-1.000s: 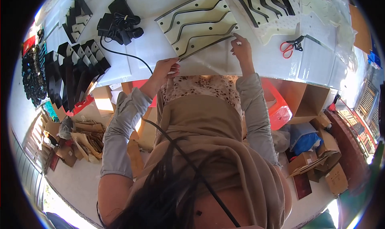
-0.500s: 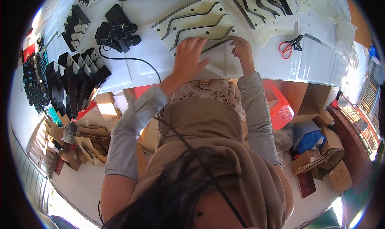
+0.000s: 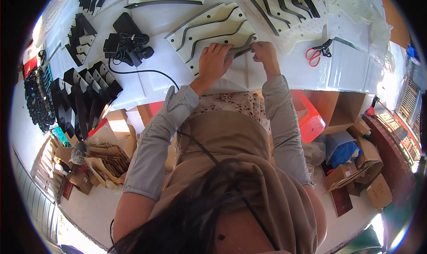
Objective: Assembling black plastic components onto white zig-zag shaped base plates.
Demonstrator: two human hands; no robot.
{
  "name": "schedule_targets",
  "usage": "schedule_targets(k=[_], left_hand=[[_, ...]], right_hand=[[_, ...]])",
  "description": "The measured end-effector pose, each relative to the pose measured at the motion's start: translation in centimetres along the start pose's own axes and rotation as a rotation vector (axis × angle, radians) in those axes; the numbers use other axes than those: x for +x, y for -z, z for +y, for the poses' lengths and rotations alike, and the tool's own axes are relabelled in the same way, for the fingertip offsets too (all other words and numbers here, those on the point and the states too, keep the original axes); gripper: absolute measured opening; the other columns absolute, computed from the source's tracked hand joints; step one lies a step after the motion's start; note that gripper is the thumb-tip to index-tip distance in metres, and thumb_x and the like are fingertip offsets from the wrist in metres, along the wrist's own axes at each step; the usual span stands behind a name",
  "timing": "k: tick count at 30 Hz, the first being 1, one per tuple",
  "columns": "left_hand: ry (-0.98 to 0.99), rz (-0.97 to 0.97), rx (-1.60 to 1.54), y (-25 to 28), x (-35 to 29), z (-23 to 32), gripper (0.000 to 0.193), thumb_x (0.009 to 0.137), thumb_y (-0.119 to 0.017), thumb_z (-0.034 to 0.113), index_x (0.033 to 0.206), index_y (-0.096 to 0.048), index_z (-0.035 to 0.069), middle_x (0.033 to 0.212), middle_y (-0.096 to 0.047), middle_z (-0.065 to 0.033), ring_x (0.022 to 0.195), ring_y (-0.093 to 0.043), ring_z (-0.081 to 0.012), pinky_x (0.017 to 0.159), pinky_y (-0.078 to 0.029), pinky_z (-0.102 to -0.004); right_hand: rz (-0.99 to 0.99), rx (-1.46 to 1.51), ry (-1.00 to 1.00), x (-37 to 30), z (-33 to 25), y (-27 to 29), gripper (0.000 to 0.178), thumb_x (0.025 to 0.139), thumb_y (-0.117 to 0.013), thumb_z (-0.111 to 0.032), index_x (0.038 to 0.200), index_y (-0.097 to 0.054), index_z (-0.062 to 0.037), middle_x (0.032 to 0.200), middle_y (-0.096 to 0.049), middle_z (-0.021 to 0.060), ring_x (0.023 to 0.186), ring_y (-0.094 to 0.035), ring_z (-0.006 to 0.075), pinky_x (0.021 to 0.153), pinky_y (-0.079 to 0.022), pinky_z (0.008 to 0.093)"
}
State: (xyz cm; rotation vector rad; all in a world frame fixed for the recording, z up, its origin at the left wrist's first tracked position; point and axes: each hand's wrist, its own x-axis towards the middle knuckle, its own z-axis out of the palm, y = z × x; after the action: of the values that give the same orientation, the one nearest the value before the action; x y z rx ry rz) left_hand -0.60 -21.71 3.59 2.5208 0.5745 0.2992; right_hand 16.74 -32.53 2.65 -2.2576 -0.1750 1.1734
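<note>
Left hand (image 3: 213, 62): While its fingers lie outstretched, near together, it covers the lower edge of the cream panel (image 3: 214, 29).
Right hand (image 3: 266, 55): Fingers curl at the end of a black strip (image 3: 242, 52); whether clamped, one cannot tell.
Cream panel: On the table (image 3: 307, 78), upper center of the frame.
Scissors (image 3: 322, 50): Upper right.

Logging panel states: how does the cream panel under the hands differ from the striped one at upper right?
The left hand lies on the near panel, the right hand at its corner; no hand is on the far panel.
The near panel's dark strips climb rightward; the far panel's drop rightward.
The far panel runs out of frame; the near panel doesn't.
Both: cream, with bent dark strips.
</note>
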Motion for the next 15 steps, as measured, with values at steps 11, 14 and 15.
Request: schedule_targets(k=[11, 14, 15], left_hand=[[0.001, 0.030, -0.065, 0.1, -0.1, 0.0, 0.023, 0.080, -0.062, 0.021, 0.102, -0.063, 0.013, 0.095, -0.062, -0.0022, 0.094, -0.055, -0.0219, 0.080, -0.042, -0.0357], [0.008, 0.041, -0.067, 0.4, -0.2, -0.1, 0.022, 0.080, -0.062, 0.020, 0.101, -0.064, 0.012, 0.093, -0.062, -0.0025, 0.092, -0.056, -0.0222, 0.079, -0.042, -0.0359], [0.010, 0.041, -0.067, 0.2, -0.1, -0.2, 0.022, 0.080, -0.062, 0.020, 0.101, -0.064, 0.012, 0.093, -0.062, -0.0025, 0.092, -0.056, -0.0222, 0.079, -0.042, -0.0359]], right_hand=[[0.180, -0.452, 0.050, 0.1, -0.5, -2.1, 0.026, 0.077, -0.059, -0.024, 0.083, -0.069, -0.0013, 0.084, -0.068, 0.0207, 0.087, -0.066, 0.0373, 0.077, -0.053, 0.0433], [0.133, -0.368, 0.038, -0.7, -1.7, -1.6, 0.022, 0.076, -0.058, -0.021, 0.077, -0.070, -0.0027, 0.068, -0.068, 0.0158, 0.072, -0.069, 0.0312, 0.072, -0.054, 0.0391], [0.131, -0.370, 0.038, -0.6, -1.6, -1.5, 0.022, 0.076, -0.058, -0.021, 0.077, -0.070, -0.0027, 0.068, -0.068, 0.0158, 0.072, -0.069, 0.0312, 0.072, -0.054, 0.0391]])
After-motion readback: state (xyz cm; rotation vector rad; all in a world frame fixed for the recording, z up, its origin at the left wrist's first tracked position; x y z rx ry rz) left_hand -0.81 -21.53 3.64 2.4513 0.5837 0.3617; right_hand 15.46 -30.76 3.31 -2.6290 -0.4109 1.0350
